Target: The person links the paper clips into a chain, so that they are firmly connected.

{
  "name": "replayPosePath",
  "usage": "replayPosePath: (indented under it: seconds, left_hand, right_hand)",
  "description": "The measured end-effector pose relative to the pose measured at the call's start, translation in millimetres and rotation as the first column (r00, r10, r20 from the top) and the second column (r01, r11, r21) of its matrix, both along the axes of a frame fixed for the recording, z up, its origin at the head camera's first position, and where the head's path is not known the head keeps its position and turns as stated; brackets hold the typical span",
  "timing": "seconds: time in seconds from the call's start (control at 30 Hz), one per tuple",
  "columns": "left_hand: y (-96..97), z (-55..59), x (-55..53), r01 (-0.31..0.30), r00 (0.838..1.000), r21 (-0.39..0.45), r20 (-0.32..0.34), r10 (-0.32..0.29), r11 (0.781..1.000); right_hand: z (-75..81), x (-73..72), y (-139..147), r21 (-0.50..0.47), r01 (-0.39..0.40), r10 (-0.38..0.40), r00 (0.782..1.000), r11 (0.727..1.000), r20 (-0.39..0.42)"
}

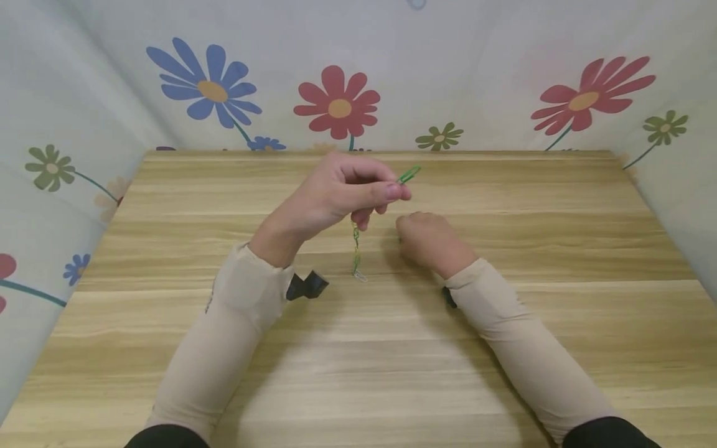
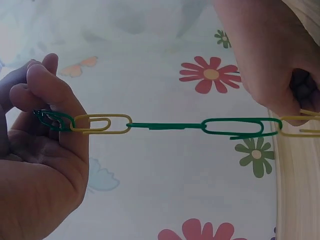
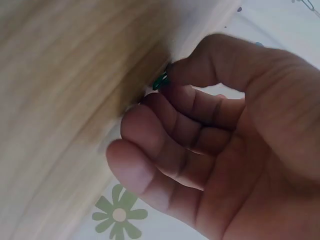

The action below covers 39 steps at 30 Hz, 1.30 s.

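My left hand point(image 1: 342, 193) is raised above the table, pinching a green paper clip point(image 1: 411, 173) between thumb and index finger. From under that hand hangs a chain of linked paper clips point(image 1: 355, 246), with a whitish clip point(image 1: 361, 277) at its lower end. The left wrist view shows green and yellow links, including an edge-on green clip point(image 2: 167, 126) and a yellow clip point(image 2: 120, 116) by the fingers. Low over the tabletop, to the right of the chain, my right hand point(image 1: 434, 242) pinches a small green paper clip point(image 3: 160, 81), mostly hidden by thumb and finger.
A wood-grain table point(image 1: 370, 386) lies under both hands. Behind it and at its sides hangs a pale curtain point(image 1: 482, 74) printed with flowers. A black wrist-worn device point(image 1: 308, 285) sticks out below the left wrist.
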<state>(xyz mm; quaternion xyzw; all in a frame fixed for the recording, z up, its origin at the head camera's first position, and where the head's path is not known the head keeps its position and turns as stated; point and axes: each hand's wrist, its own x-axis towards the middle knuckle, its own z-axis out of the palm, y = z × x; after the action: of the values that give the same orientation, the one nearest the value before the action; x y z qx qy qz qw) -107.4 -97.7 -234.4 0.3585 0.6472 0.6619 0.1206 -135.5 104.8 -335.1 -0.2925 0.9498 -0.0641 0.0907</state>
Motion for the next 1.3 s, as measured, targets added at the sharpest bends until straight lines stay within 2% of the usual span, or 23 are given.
replayPosePath:
  seconds: [0.1,0.17,0.23,0.27,0.33,0.47,0.57,0.63,0.77,0.8,0.87,0.97,1.03,1.17,1.23,1.3]
  left_hand:
    - [-1.2,-1.8,0.2,-0.01,1.0,-0.012,-0.007,0.01,1.0]
    - [-2.1,-2.7,1.1,-0.024,1.0,-0.029,-0.005,0.024,0.999]
    - [-3.0,-3.3,1.7,-0.044,0.999,-0.052,-0.007,0.043,0.998]
    - [-3.4,-3.5,1.7,-0.055,0.998,-0.064,-0.012,0.054,0.996]
    - [-4.0,-3.8,1.0,-0.07,0.997,-0.093,-0.022,0.068,0.993]
    - [-4.7,-3.1,-1.2,-0.104,0.994,-0.153,-0.048,0.098,0.983]
    - [-5.1,-2.9,-2.5,-0.133,0.991,-0.199,-0.05,0.126,0.971]
    - [-5.1,-3.1,-2.7,-0.156,0.988,-0.224,-0.047,0.15,0.962]
    - [-4.6,-4.4,-1.6,-0.197,0.98,-0.243,-0.053,0.189,0.95]
    - [-4.1,-4.6,-1.0,-0.199,0.98,-0.238,-0.052,0.192,0.951]
    - [-2.5,-5.4,0.0,-0.189,0.982,-0.211,-0.041,0.185,0.959]
    - [0.6,-5.7,1.0,-0.158,0.987,-0.168,-0.018,0.157,0.973]
    - [2.6,-5.5,1.3,-0.138,0.99,-0.141,-0.007,0.139,0.98]
    - [5.6,-4.0,2.0,-0.125,0.991,-0.121,0.03,0.129,0.985]
    - [6.6,-3.7,2.3,-0.122,0.989,-0.112,0.066,0.13,0.986]
    - [7.4,-3.9,2.7,-0.12,0.986,-0.093,0.101,0.129,0.988]
  right_hand:
    - [0.8,-0.9,0,-0.025,-0.013,0.014,0.999,1.0,0.03]
    - [3.4,-2.7,1,-0.13,-0.014,0.025,0.996,0.991,0.09]
    - [11.2,-2.5,3,-0.28,0.003,0.039,0.989,0.96,0.145]
    - [16.4,-1.8,3,-0.369,0.025,0.044,0.983,0.929,0.178]
    - [29.4,1.2,6,-0.521,0.082,0.047,0.972,0.85,0.23]
    - [58.5,11.4,14,-0.703,0.199,0.023,0.956,0.683,0.294]
    - [73.9,17.9,21,-0.794,0.191,0.024,0.968,0.577,0.25]
    - [81.4,22.1,24,-0.843,0.148,0.027,0.982,0.516,0.189]
    - [90.9,30.9,25,-0.903,0.045,0.011,0.998,0.428,0.055]
    - [92.4,32.7,25,-0.907,0.003,0.005,1.0,0.42,0.006]
    - [94.7,35.7,23,-0.9,-0.093,-0.008,0.994,0.426,-0.107]
    - [96.8,38.7,20,-0.866,-0.221,-0.024,0.966,0.448,-0.259]
    - [98.1,40.2,19,-0.845,-0.273,-0.028,0.946,0.46,-0.322]
    - [100.4,42.8,21,-0.836,-0.329,-0.021,0.927,0.44,-0.376]
    - [101.6,44.2,22,-0.84,-0.352,-0.019,0.919,0.414,-0.394]
    - [102.3,45.1,21,-0.849,-0.371,-0.018,0.913,0.376,-0.407]
